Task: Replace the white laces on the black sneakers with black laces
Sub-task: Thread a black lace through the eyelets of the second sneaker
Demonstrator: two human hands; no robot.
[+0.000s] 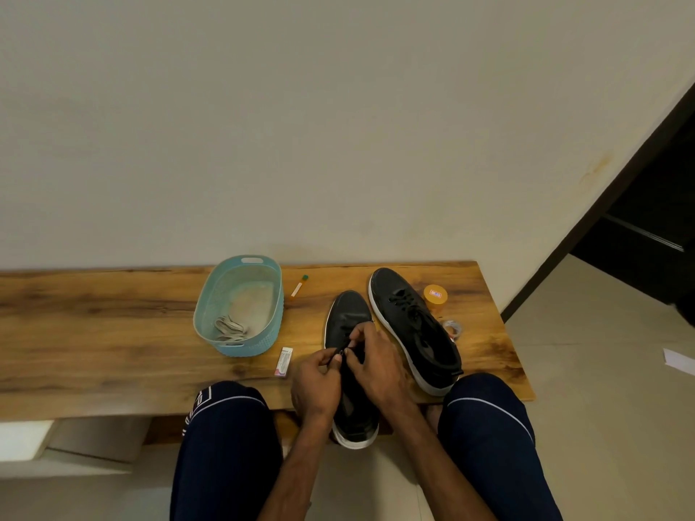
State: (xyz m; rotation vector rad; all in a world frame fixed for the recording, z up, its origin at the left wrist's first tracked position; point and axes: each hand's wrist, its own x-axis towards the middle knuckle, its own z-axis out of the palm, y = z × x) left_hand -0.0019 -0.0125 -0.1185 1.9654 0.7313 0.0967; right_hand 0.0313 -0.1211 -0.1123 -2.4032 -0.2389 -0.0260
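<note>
Head view: we count 2 shoes on bench [113, 325]. Near shoe [348, 317] pulled to edge between knees, handy for lacing. Left hand [317, 374] and right hand [376, 364] both pinch black lace [343, 349] over it. Far shoe [398, 295] already black-laced, parked aside. 1 basket [244, 349] keeps white laces [230, 329] clear (count unclear).

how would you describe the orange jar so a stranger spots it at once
Start at the right end of the wooden bench, where a black sneaker lies untouched. The orange jar stands just right of it. It is the only round orange thing there, with a red-and-white label on top.
</note>
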